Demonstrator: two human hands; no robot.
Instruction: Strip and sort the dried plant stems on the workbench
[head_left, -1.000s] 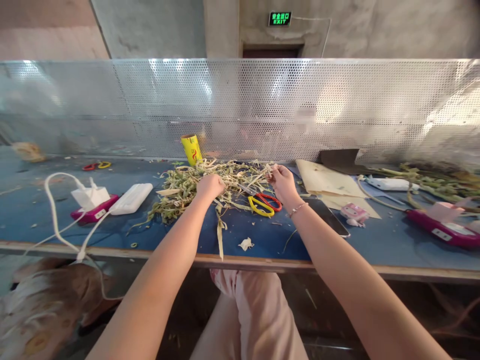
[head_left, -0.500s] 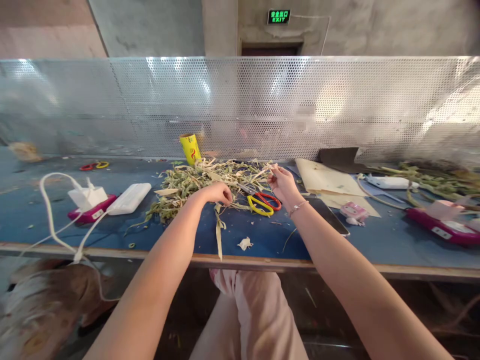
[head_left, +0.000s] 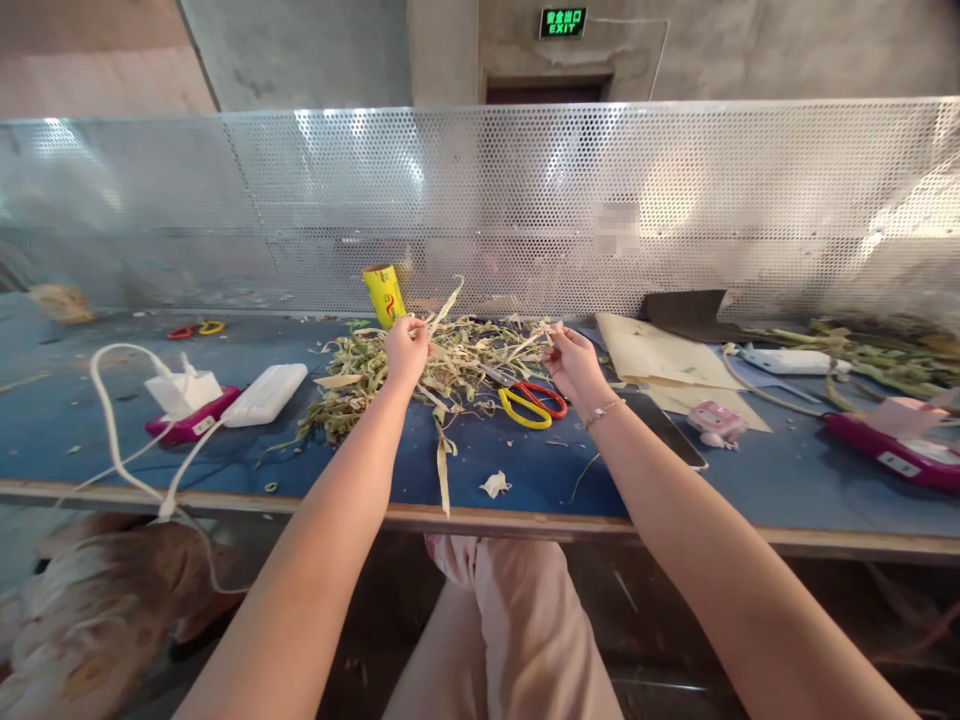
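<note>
Held a pale dry strip (head_left: 450, 300) in the closed grip of the left hand (head_left: 407, 352), over the leafy heap (head_left: 349, 380), with the free end pointing up. Pinched a whitish shred (head_left: 553, 329) between thumb and fingers of the right hand (head_left: 576, 364), at the heap's right end. Had red-and-yellow-handled scissors (head_left: 529, 415) lying just left of that hand, blades toward the heap, on the blue surface (head_left: 405, 485). Had a yellow tube (head_left: 385, 296) standing tilted behind the heap, a dark flat device (head_left: 664, 430) beside the right wrist (head_left: 602, 412), and a white scrap (head_left: 495, 485) near the front edge.
</note>
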